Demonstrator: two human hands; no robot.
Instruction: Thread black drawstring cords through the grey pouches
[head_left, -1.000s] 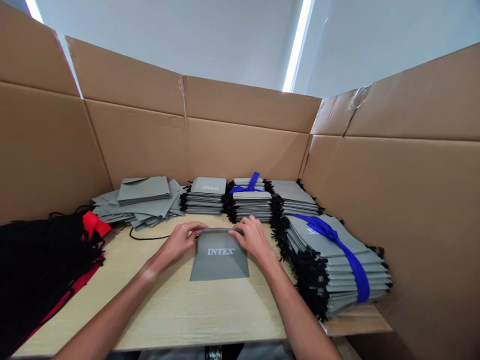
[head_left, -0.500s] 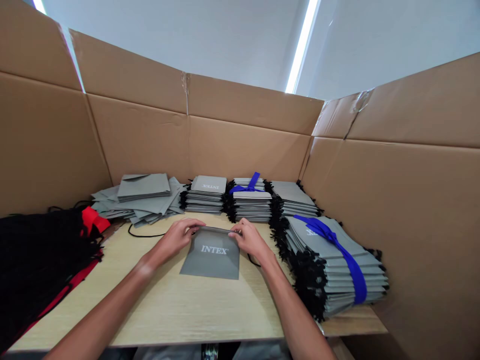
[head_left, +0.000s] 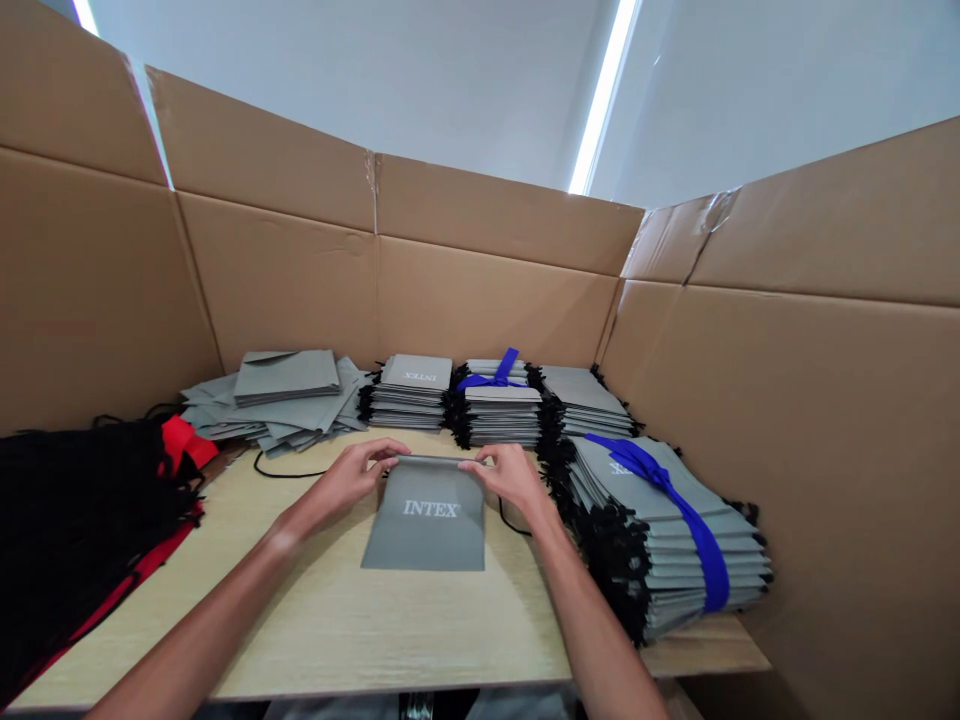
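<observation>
A grey drawstring pouch point(head_left: 426, 535) printed INTEX lies in front of me on the wooden table, its lettering facing me. At its upper left corner, my left hand point(head_left: 364, 468) pinches the top edge between thumb and fingers. My right hand point(head_left: 511, 474) grips the upper right corner in the same way. Between the two hands the top edge is held straight. A black cord point(head_left: 513, 518) curves out beside the right wrist, and another black cord point(head_left: 281, 472) loops on the table left of the left hand.
Loose grey pouches point(head_left: 289, 385) lie piled at the back left. Stacked pouches point(head_left: 409, 400) with black cord ends stand along the back. A bundle tied with blue ribbon point(head_left: 675, 500) sits at the right. Black cords point(head_left: 82, 530) heap on the left. Cardboard walls point(head_left: 480, 290) enclose the table point(head_left: 375, 630).
The pouch's lower edge has moved slightly towards me and to the right, and its top edge looks straighter. Both hands keep their grip, with the right hand shifted slightly right.
</observation>
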